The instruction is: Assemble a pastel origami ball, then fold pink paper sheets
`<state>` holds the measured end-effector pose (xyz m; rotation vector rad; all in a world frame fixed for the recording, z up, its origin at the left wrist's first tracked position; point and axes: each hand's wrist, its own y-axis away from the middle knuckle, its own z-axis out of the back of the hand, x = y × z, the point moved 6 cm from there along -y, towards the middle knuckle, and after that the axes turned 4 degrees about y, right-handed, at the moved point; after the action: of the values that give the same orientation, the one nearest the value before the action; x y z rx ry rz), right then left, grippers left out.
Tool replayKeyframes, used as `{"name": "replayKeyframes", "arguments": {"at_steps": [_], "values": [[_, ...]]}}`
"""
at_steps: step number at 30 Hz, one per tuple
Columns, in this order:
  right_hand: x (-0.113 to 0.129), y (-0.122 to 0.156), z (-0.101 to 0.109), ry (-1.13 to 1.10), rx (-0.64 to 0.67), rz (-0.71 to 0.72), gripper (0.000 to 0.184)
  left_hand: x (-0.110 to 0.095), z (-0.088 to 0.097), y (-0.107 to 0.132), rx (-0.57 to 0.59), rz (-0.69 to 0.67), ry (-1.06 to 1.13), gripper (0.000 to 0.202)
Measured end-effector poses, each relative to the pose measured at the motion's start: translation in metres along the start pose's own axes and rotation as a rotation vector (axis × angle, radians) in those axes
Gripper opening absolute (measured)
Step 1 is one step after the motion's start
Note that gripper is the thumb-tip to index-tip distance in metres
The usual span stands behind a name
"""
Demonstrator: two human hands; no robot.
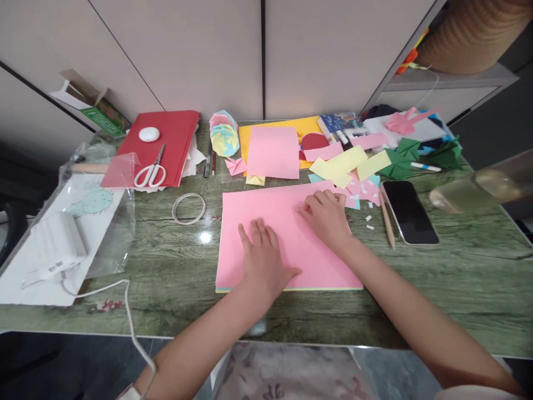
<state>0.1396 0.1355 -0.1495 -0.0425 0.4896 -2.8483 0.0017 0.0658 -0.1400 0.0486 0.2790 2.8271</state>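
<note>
A large sheet of pink paper (266,205) lies flat in front of me, with yellow and blue sheet edges showing beneath its near side. My left hand (263,255) rests open on it, palm down, fingers apart and thumb out to the right. At the sheet's upper right, my right hand (327,219) has its fingers curled at the paper's edge, with the thumb toward the left. Beyond the sheet lie a smaller pink square (273,151) and several yellow paper strips (343,165).
Left: white-handled scissors (150,173) on a red folder (162,133), a cable coil (189,209), a white charger (60,244). Right: a phone (408,212), a wooden stick (387,222), a clear cup (478,189), green folded paper (402,164). A cabinet wall (208,55) closes the back.
</note>
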Motion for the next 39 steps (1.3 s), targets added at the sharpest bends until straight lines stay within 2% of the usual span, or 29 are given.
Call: {"name": "replayKeyframes", "arguments": {"at_steps": [5, 13, 17, 20, 25, 29, 33, 35, 39], "values": [[0.005, 0.006, 0.007, 0.004, 0.007, 0.047, 0.022, -0.002, 0.004, -0.001, 0.027, 0.009, 0.006, 0.106], [0.028, 0.059, 0.029, -0.095, 0.072, 0.178, 0.027, -0.002, 0.003, -0.002, 0.067, 0.014, 0.006, 0.106], [0.033, 0.07, 0.035, -0.132, 0.062, 0.196, 0.027, -0.002, 0.002, -0.003, 0.118, 0.026, -0.024, 0.108], [0.033, 0.065, 0.036, -0.11, 0.025, 0.197, 0.026, -0.003, 0.001, -0.003, 0.143, 0.023, -0.047, 0.11], [0.019, 0.035, 0.022, -0.087, 0.016, 0.096, 0.023, -0.002, 0.002, -0.003, 0.14, 0.018, -0.058, 0.108], [0.006, 0.011, 0.009, -0.074, -0.003, 0.027, 0.024, -0.001, 0.002, -0.003, 0.115, 0.019, -0.053, 0.108], [-0.003, -0.001, 0.0, -0.07, -0.008, -0.026, 0.026, 0.001, 0.001, 0.002, 0.049, 0.024, -0.009, 0.105], [-0.004, -0.002, -0.002, -0.064, -0.006, -0.042, 0.025, 0.0, 0.001, 0.006, -0.019, -0.025, 0.035, 0.095], [-0.004, -0.002, -0.004, -0.033, -0.011, -0.084, 0.026, -0.007, -0.003, 0.014, -0.097, -0.255, 0.118, 0.065]]}}
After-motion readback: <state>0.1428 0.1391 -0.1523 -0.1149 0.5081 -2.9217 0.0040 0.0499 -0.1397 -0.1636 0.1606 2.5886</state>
